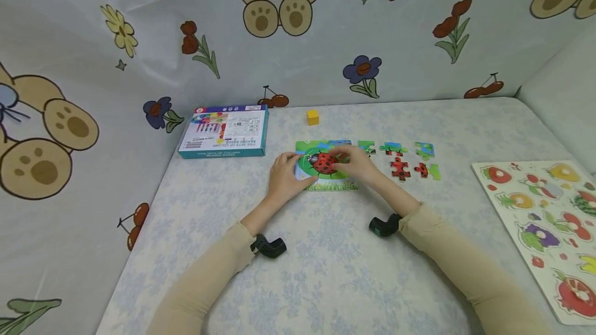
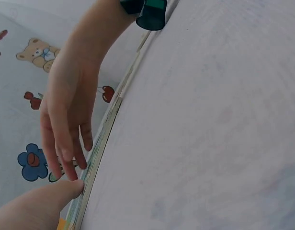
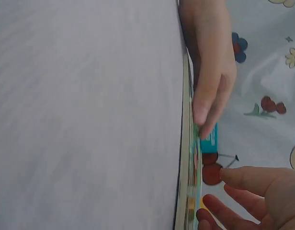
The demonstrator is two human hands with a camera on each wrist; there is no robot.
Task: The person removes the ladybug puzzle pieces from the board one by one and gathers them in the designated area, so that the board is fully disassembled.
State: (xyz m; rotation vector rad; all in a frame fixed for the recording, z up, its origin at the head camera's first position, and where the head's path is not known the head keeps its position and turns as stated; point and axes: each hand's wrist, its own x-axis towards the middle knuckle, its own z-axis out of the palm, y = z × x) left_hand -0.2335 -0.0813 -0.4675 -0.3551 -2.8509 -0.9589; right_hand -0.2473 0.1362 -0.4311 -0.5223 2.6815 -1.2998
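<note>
A ladybug picture board (image 1: 306, 182) lies flat on the table. Along its left side rests my left hand (image 1: 285, 177), the thumb at the near edge and the fingers at the upper left corner. My right hand (image 1: 359, 164) hovers over the right part of the board, fingertips beside the red ladybug (image 1: 321, 162). In the left wrist view the right hand (image 2: 71, 105) points loosely downward with nothing visible in its fingers. To the right of the board lie several jigsaw pieces, among them a red one with black spots (image 1: 400, 168) and a blue and green one (image 1: 425, 150).
A flat toy box (image 1: 223, 133) stands at the back left. Behind the board is a small yellow cube (image 1: 313, 117). A white fruit puzzle board (image 1: 526, 226) lies at the right edge of the table. Patterned cloth (image 1: 298, 66) hangs at the back.
</note>
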